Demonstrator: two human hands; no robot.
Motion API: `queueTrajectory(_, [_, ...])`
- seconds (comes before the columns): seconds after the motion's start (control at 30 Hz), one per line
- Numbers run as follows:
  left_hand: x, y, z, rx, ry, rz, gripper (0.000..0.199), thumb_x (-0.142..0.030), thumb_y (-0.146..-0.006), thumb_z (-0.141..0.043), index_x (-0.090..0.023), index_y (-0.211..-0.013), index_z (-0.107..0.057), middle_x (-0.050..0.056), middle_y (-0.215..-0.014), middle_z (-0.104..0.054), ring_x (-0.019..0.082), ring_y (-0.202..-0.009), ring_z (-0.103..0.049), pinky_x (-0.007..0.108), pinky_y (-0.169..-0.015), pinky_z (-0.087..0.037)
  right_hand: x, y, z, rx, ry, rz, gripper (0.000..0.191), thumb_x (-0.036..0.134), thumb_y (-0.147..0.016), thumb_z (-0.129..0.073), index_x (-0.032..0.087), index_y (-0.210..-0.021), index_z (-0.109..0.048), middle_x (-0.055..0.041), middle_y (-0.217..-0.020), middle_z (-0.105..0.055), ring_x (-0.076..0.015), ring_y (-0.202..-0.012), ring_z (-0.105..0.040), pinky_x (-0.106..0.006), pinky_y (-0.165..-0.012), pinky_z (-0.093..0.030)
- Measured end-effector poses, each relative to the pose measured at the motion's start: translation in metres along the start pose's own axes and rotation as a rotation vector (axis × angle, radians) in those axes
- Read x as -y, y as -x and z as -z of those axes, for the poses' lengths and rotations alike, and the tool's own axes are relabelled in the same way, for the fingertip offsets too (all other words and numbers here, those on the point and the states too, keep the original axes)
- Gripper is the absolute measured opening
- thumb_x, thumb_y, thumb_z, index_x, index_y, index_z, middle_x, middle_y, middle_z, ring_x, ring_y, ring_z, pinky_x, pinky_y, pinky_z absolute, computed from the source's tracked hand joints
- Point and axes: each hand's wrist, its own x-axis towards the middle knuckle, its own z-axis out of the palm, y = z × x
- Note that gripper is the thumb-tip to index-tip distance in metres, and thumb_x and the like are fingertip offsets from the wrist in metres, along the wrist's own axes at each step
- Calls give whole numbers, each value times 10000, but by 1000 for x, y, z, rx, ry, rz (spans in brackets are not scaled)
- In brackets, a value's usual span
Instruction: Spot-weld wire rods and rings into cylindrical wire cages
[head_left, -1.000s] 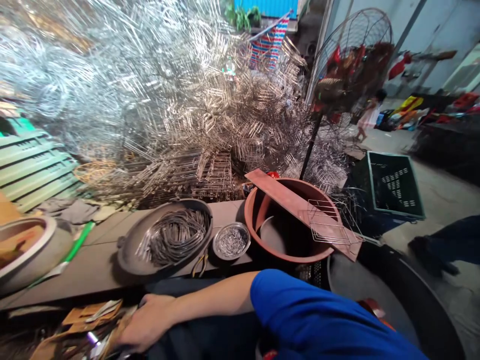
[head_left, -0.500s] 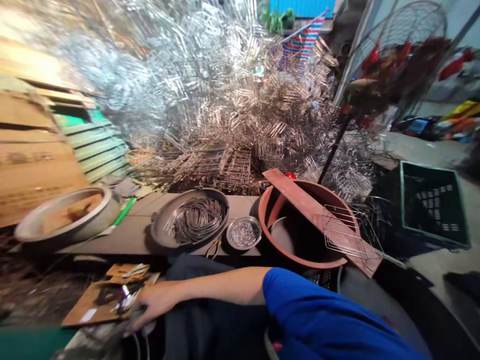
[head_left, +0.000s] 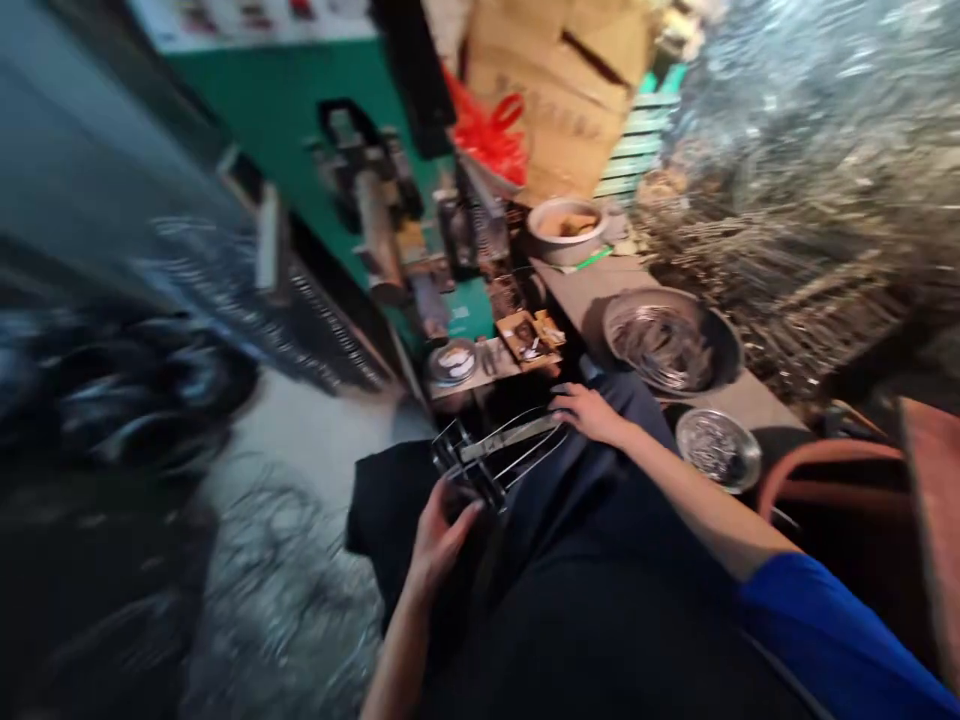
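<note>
"First, where is the wire frame (head_left: 471, 464)?"

"Over the dark-clothed lap (head_left: 551, 530), between both hands. Dark, boxy end toward the left hand (head_left: 439, 535); thin wire loops and a flat pale strip (head_left: 517, 436) run toward the right hand (head_left: 589, 412)."

"State of the left hand?"

"Thumb and fingers curved, spread at the boxy end's near side. Fingertips merge with dark metal and cloth; cannot tell whether they grip."

"And the right?"

"Palm down, fingers reaching to the strip's far end. Contact looks likely, but blur hides the fingertips; closure cannot be told."

"Observations on the counter (head_left: 566, 290)?"

"Oval pan (head_left: 721, 330) holding a bundle of wires (head_left: 667, 352), individual strands smeared. Beside it, a round metal bowl (head_left: 682, 430) of small metallic bits, shape unresolved. Farther along, a pale basin (head_left: 562, 250); its brownish contents are indistinct."

"Partly out of view?"

"Reddish tub (head_left: 825, 452), cut by the right edge and overlapped by a reddish board (head_left: 930, 480); its interior is mostly black. The blue sleeve (head_left: 832, 620) also leaves the frame."

"Upper left?"

"Machine parts (head_left: 379, 225) against a green surface (head_left: 255, 95), too blurred to identify. Below, dark shiny heap (head_left: 135, 385), unreadable."
</note>
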Motion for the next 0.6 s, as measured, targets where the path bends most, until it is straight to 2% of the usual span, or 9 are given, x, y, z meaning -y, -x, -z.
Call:
queueTrajectory(0.07, [-5,-11,4,-43,223,48,589,-447,-727,-838,-181,-1210,-631,24,-883,-725,179,-769,-703,308,-747,-590,6,-5,7,-29,-77,140,176,211,-998,-577,181,-1085,-728,-145,-1282,-610,-226,-1192,-567,-358,-987,-461])
queueTrajectory(0.17, [-23,-19,7,-96,479,66,619,-462,-778,-807,-166,-1273,-581,-20,-789,-652,98,-586,-611,232,-593,-550,24,-12,24,-8,-295,272,257,298,-1033,-509,167,-987,-726,-93,-967,-693,-178,-928,-641,-280,-858,-481])
queueTrajectory(0.23, [-31,-17,9,-60,591,83,689,-496,-837,-749,-200,-1396,-476,-25,-808,-645,85,-547,-597,218,-549,-537,37,-18,34,29,-467,277,344,409,-1032,-493,163,-942,-715,-60,-850,-676,-157,-800,-630,-262,-780,-474])
queueTrajectory(0.3, [-31,-10,11,33,633,105,797,-503,-884,-701,-266,-1525,-291,-8,-887,-666,97,-555,-632,227,-537,-546,48,-25,40,79,-608,243,421,517,-997,-512,156,-908,-710,-44,-803,-650,-144,-729,-597,-259,-723,-460])
queueTrajectory(0.4, [-25,0,16,141,628,118,896,-497,-914,-672,-318,-1578,-98,6,-928,-674,122,-506,-650,244,-474,-540,58,-40,40,148,-737,146,506,640,-899,-593,148,-873,-709,-30,-751,-613,-135,-650,-540,-268,-648,-431])
queueTrajectory(0.47, [-24,3,20,101,637,95,909,-488,-900,-694,-288,-1573,-117,-12,-858,-659,121,-460,-623,237,-427,-521,62,-51,36,155,-797,101,532,686,-815,-670,155,-799,-687,-14,-696,-576,-131,-605,-490,-270,-599,-397])
queueTrajectory(0.6, [-33,-6,24,-87,669,57,913,-438,-838,-778,-209,-1544,-245,-73,-702,-567,99,-439,-555,217,-388,-503,72,-76,29,67,-845,132,568,715,-753,-718,181,-629,-571,17,-606,-451,-127,-589,-378,-269,-556,-302])
